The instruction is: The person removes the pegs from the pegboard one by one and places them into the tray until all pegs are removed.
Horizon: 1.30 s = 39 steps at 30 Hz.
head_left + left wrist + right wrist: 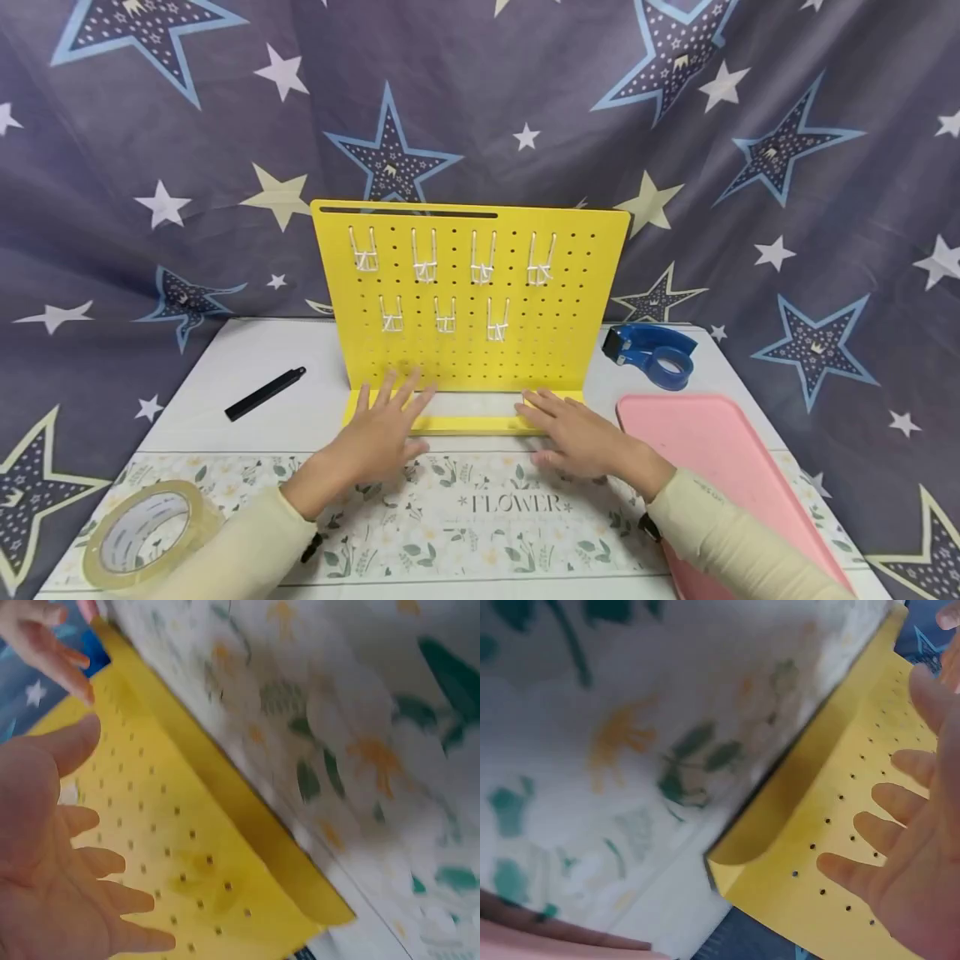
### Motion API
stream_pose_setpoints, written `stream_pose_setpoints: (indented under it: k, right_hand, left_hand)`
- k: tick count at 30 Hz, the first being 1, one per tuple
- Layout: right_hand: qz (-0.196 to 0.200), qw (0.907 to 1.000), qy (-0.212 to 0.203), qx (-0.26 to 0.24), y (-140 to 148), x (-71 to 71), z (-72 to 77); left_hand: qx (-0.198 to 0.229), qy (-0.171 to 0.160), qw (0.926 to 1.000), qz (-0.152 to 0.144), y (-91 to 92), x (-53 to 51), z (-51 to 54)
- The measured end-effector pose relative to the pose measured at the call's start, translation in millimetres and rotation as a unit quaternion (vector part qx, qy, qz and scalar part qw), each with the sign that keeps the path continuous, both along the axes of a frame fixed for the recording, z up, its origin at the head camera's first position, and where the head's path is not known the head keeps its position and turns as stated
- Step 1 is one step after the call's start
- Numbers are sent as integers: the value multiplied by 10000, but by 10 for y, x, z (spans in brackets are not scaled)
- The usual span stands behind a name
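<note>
I'm seeing the left hand [382, 433] and right hand [581, 437] empty, fingers spread, low by the yellow pegboard [467, 298] standing on the tabletop [195, 433]; I'm favouring light, even contact.

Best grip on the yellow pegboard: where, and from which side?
Probably pinch high on its left edge with the left hand and right edge with the right hand, from the outer sides: the yellow pegboard stands upright, both edges look free there, and white hooks line its front.
</note>
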State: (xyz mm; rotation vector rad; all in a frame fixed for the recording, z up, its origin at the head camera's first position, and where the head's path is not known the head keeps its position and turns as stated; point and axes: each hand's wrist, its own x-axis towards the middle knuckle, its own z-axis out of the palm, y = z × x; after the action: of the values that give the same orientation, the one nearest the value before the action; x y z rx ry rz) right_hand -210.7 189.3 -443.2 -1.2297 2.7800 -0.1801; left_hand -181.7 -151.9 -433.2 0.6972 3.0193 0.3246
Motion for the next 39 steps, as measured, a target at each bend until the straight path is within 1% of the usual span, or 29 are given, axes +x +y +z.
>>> stream_pose_setpoints:
  k: [2,4,5,7,10,12,13,16,19,20,21,24,27,30,34,36,37,39]
  right_hand:
    - [75,9991,411,-92,-22,-40,65]
    - [90,9961,815,-315,-54,-94,137]
    - [34,9943,983,-419,-74,-121,177]
    - [-145,9890,1316,-657,-120,-182,251]
    - [-493,9789,1691,-1035,-198,-272,356]
    - [-710,9706,1919,-1269,-253,-337,417]
    - [-810,9661,2025,-1385,-285,-371,445]
    - [-1051,9516,2222,-1845,-387,-482,506]
    - [-1280,9364,2362,-2258,-482,-591,533]
    - [-1328,9314,2416,-2376,-509,-624,534]
    - [-1381,9264,2475,-2477,-534,-657,532]
    - [-1481,9154,2615,-2678,-602,-742,506]
    - [-1601,9111,2609,-2762,-653,-795,441]
    - [-1707,9116,2614,-2674,-699,-810,358]
    - [-1623,9076,2853,-2617,-768,-811,308]
    - [-1595,9031,2975,-2653,-790,-812,304]
    - [-1585,9008,3030,-2677,-796,-816,300]
    - [-1608,8966,3107,-2714,-798,-823,293]
  left_hand:
    - [355,113,9991,223,-82,-41,54]
    - [759,300,9957,433,-168,-95,112]
    - [960,363,9932,558,-209,-121,143]
    - [1291,484,9870,825,-295,-171,198]
    - [1736,681,9730,1357,-418,-239,268]
    - [2043,833,9597,1744,-495,-290,313]
    - [2220,927,9510,1941,-528,-319,339]
    - [2871,1107,9191,2463,-601,-419,432]
    - [3484,1158,8863,2824,-635,-539,533]
    - [3646,1145,8774,2899,-640,-582,563]
    - [3777,1138,8701,2954,-642,-625,591]
    - [4059,1140,8550,3022,-643,-753,640]
    - [4233,1159,8447,3063,-628,-847,637]
    - [4360,1208,8350,3132,-611,-901,593]
    - [4515,1407,8199,3227,-612,-957,518]
    - [4604,1515,8131,3223,-623,-996,475]
    - [4655,1551,8104,3202,-626,-1010,460]
    - [4700,1594,8091,3148,-629,-1038,433]
